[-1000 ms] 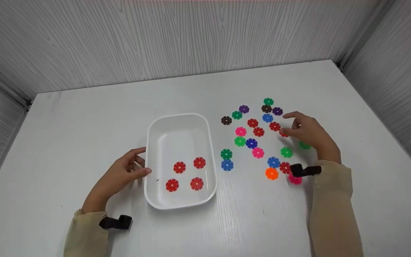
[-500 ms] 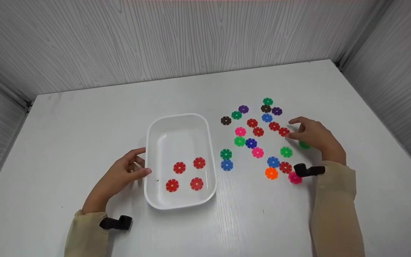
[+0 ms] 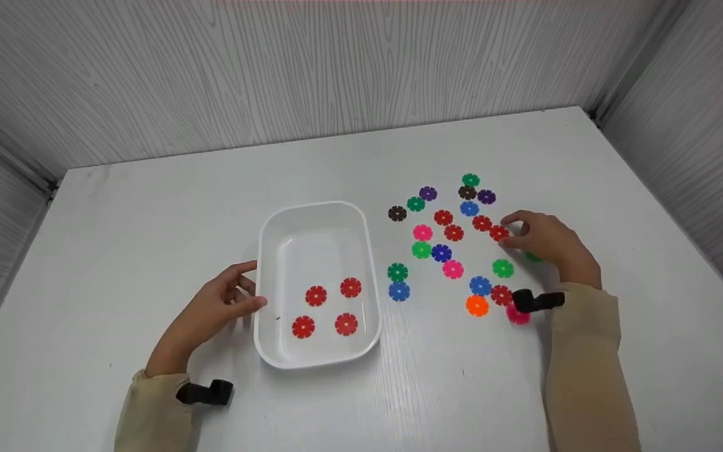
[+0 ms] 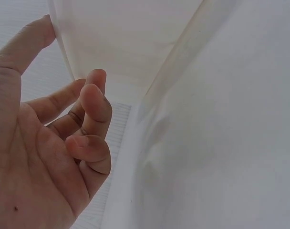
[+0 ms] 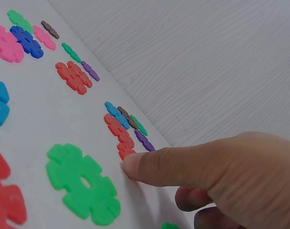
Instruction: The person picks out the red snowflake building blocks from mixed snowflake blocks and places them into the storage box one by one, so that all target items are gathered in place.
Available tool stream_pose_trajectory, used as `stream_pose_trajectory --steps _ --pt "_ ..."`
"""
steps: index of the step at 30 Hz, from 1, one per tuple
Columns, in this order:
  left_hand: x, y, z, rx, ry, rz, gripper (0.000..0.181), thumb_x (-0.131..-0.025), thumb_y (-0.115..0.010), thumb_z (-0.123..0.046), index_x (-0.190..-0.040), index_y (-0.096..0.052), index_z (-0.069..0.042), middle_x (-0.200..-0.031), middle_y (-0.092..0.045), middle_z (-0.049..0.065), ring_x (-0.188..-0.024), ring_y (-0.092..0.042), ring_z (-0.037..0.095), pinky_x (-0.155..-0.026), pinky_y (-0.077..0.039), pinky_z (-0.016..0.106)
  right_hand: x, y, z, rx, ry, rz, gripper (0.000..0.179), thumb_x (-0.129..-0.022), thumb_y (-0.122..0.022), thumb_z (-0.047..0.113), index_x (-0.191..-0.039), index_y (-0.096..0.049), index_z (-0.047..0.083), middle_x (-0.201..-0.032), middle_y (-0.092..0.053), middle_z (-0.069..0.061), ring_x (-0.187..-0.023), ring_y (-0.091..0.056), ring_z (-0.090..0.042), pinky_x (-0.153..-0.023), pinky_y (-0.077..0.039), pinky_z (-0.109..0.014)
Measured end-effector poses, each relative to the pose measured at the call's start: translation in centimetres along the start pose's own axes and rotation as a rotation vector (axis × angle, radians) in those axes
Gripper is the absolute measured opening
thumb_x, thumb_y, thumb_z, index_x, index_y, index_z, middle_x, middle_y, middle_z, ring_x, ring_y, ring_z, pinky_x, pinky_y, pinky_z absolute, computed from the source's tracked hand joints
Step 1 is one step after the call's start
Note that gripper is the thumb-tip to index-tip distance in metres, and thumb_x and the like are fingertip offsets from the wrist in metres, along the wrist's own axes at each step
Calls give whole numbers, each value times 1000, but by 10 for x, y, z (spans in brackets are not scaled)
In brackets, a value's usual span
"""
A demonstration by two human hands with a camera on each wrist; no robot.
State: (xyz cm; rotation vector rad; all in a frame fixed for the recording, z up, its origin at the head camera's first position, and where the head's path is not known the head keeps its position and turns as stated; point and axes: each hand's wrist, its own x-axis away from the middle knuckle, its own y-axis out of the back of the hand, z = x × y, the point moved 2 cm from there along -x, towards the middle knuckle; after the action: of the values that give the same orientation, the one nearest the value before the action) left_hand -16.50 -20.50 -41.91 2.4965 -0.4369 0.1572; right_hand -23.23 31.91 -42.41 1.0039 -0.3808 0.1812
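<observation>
My right hand [image 3: 546, 242] is low over the scattered notched plastic discs, thumb and index fingertips at opposite edges of a red notched disc [image 3: 498, 233]. That disc lies against another red disc [image 3: 481, 223]. In the right wrist view, the thumb [image 5: 159, 165] partly covers the pinched disc, and a green disc [image 5: 83, 183] lies nearer the camera. My left hand [image 3: 214, 304] holds the left side of a white plastic tray [image 3: 371, 263], its thumb over the rim and its index finger against the outside. Several red discs [image 3: 315, 295] lie flat inside the tray.
Right of the tray spread more discs, among them an orange disc [image 3: 477, 306], a dark blue disc [image 3: 442, 253], a pink disc [image 3: 452, 269] and a brown disc [image 3: 397, 213]. They lie on a white table [image 3: 167, 220] with grey wood-grain panels [image 3: 311, 75] behind it.
My right hand first drew back a little to the right, uncovering the red disc. Its index finger and thumb have since closed in around that disc. The left hand and tray stay put.
</observation>
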Motion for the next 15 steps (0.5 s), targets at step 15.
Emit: stream_pose_trajectory --steps 15 --pt "-1 0 0 1 -4 1 65 -88 -70 -29 -143 -42 -12 -106 -56 10 -77 -52 13 -61 -42 24 -1 -2 8 46 -16 4 48 -93 -62 33 -135 -49 13 -125 -51 -22 -109 -50 -37 -91 -50 -50"
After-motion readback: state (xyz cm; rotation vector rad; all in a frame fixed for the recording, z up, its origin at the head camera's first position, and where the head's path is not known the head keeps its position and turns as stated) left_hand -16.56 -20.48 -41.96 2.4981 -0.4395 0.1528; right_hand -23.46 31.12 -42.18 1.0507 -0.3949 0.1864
